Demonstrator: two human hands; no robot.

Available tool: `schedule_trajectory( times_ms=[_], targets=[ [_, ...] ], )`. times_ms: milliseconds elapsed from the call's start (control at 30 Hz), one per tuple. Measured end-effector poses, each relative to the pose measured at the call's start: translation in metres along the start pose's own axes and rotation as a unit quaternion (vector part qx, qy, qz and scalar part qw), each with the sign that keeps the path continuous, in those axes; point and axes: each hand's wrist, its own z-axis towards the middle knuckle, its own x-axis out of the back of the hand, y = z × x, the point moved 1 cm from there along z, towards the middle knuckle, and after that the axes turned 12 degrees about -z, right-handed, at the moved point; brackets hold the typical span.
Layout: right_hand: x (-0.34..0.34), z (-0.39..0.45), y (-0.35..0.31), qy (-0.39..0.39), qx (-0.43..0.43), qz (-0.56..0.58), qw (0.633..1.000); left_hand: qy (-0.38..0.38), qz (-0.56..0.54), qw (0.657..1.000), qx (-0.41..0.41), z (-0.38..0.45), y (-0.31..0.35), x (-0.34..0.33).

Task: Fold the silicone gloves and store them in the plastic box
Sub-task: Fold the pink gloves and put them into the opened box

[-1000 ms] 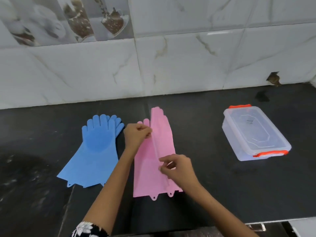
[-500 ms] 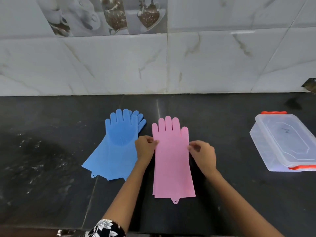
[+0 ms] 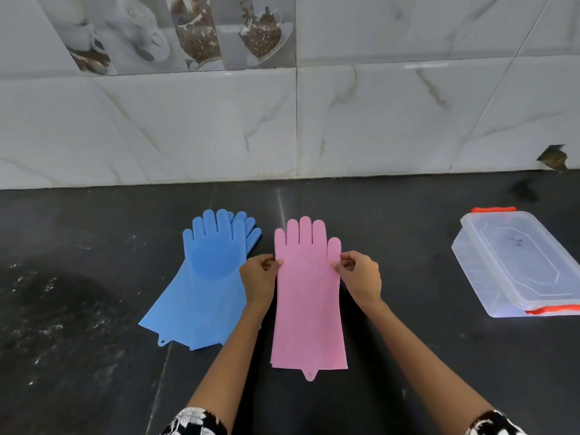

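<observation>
The pink silicone gloves (image 3: pixel 307 302) lie flat and stacked on the black counter (image 3: pixel 408 356), fingers pointing at the wall. My left hand (image 3: pixel 259 279) pinches their left edge below the fingers, and my right hand (image 3: pixel 361 277) pinches the right edge at the same height. To the left, the blue silicone gloves (image 3: pixel 204 284) lie stacked and fanned out, touched by neither hand. The clear plastic box (image 3: pixel 514 265) with orange clips stands at the right, its lid on.
A white marble-tiled wall (image 3: pixel 282 120) closes off the back of the counter. A dark hole (image 3: pixel 554 157) is in the wall at the far right. The counter's left part shows pale smears.
The pink gloves, folded narrow lengthwise a second ago, now lie spread flat. My right hand has moved from the cuff end up to the right edge. The camera has shifted left and nearer.
</observation>
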Motion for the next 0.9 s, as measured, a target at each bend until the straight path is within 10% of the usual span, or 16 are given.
schedule_trajectory(
  times_ms=[900],
  targets=[
    [0.046,-0.008,0.071,0.003,-0.034,0.004,0.999,-0.059,-0.045,0.997,0.029,-0.040,0.006,-0.043]
  ],
)
